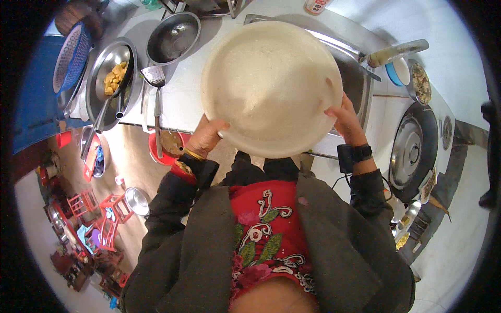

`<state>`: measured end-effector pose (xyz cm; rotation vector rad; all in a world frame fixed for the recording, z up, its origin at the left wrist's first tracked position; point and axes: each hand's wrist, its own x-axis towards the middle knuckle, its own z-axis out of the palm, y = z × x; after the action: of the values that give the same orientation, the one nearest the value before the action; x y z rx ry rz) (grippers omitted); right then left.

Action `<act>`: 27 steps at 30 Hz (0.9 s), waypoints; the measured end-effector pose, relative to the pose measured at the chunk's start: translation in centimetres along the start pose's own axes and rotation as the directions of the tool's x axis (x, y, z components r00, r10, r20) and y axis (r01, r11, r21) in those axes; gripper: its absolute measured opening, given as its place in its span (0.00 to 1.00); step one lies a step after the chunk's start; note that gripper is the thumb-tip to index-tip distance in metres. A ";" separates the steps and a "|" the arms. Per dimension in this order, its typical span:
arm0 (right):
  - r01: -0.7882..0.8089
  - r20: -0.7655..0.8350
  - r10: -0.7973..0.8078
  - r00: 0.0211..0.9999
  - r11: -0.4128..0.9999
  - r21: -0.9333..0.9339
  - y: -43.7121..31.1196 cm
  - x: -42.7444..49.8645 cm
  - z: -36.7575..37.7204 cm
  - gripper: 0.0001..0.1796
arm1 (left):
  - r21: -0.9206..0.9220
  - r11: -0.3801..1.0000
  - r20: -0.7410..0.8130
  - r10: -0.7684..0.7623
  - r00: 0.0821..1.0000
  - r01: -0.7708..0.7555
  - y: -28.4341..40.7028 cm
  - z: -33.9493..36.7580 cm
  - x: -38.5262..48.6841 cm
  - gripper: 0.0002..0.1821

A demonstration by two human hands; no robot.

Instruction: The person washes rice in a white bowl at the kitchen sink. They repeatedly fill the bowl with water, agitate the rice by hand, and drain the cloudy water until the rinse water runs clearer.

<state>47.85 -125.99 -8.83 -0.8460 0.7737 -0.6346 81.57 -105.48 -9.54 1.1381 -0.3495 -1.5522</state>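
A large round cream-coloured basin (pixel 270 86) is held between my two hands at the counter's front edge, partly over the sink (pixel 354 78). My left hand (pixel 206 135) grips its lower left rim, thumb on top. On the right rim, my right hand (pixel 346 119) holds on with the thumb over the edge; its other fingers are partly hidden. Whether anything lies in the basin is too unclear to tell. To its left are a metal spatula (pixel 157 78) and an empty-looking grey metal bowl (pixel 173 38).
Farther left, a metal basin (pixel 92 84) holds yellow chunks (pixel 114 80) beside a blue plastic basket (pixel 72 58). A faucet (pixel 399 53) reaches over the sink's right side. At right sits a lidded wok (pixel 411 152); a red bucket (pixel 153 150) stands below the counter.
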 end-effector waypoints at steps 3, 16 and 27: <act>-0.062 -0.098 0.050 0.994 0.990 -0.124 0.2 -0.1 -0.3 0.49 | 0.045 0.995 -0.082 -0.081 0.993 0.085 -0.1 0.7 -0.1 0.48; -0.041 -0.088 0.032 0.996 0.994 -0.101 0.1 0.5 -0.9 0.47 | 0.012 1.000 -0.004 -0.023 1.000 0.023 1.9 1.6 0.6 0.50; -0.036 -0.056 0.028 0.998 0.989 -0.140 0.2 0.1 -0.3 0.47 | 0.015 1.000 0.035 0.019 0.999 -0.019 2.5 1.2 0.6 0.44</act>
<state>47.69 -126.05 -9.18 -0.9468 0.8872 -0.5807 82.13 -107.20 -7.42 1.1171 -0.3952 -1.5566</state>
